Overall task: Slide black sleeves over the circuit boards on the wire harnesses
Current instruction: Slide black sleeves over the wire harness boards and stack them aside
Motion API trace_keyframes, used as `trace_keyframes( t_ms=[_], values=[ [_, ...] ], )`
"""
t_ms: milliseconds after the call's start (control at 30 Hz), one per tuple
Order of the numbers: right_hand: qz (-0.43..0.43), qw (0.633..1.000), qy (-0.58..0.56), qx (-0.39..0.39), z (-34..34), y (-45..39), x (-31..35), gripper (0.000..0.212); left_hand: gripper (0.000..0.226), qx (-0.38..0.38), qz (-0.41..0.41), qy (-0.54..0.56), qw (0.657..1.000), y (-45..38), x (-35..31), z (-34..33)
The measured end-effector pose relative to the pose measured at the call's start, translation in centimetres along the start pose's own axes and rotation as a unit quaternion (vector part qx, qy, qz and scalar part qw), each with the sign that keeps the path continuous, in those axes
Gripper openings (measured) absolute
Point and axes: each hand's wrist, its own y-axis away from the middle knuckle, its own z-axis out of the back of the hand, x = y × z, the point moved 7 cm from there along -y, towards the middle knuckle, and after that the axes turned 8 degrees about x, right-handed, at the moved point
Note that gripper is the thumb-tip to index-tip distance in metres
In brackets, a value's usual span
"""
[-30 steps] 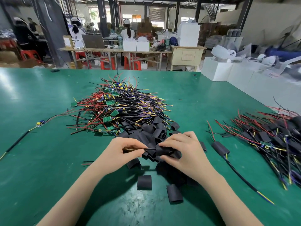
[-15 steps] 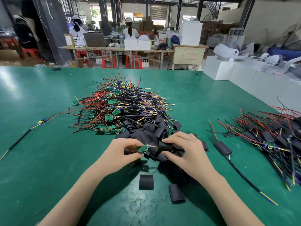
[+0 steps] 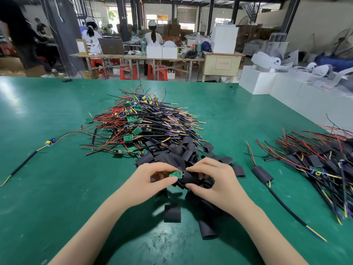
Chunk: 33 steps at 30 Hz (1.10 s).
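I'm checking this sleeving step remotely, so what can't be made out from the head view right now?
- Head view: whether the circuit board has entered the black sleeve; the right hand fingers cover the sleeve mouth.
- The board's wires: hidden behind the left hand.
- Finished pile: cut off by the right edge.
- Board markings: too small.

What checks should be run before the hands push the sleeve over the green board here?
1. Left hand pinches the circuit board: ok.
2. Right hand holds the black sleeve at the board's end: ok.
3. Sleeve mouth open enough for the board: cannot tell.
4. Board already inside the sleeve: not ok, it shows bare.
5. Spare sleeves lie close on the table: ok.
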Motion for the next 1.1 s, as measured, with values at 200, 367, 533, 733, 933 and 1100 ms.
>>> trace_keyframes(
  t_ms=[200,367,533,733,933,1100],
  values=[
    [-0.016,1.0,-0.013,-0.001,0.07,-0.03,-0.05,0.029,0.022,-0.021,-0.032,-0.026,0.999,0.1,-0.79,-0.07],
    [-0.013,1.0,-0.004,0.013,-0.01,-0.1,0.07,0.029,0.012,0.008,-0.001,0.033,0.999,-0.06,-0.4,-0.82],
    [-0.029,1.0,-0.006,0.01,0.2,-0.12,-0.03,0.031,0.018,-0.008,-0.035,-0.029,0.999,-0.02,-0.73,-0.34],
    [-0.035,0.999,-0.004,0.022,-0.1,-0.07,0.17,0.031,0.029,-0.029,-0.033,0.022,0.999,0.02,-0.6,-0.33],
    [-0.03,1.0,-0.009,0.001,0.22,-0.09,0.37,0.031,0.012,-0.036,-0.014,0.071,0.997,-0.01,-0.36,-0.26],
    [-0.021,1.0,-0.004,-0.004,-0.09,-0.05,0.71,0.028,0.018,-0.046,-0.039,0.04,0.997,0.01,-0.72,-0.27]
  ],
)
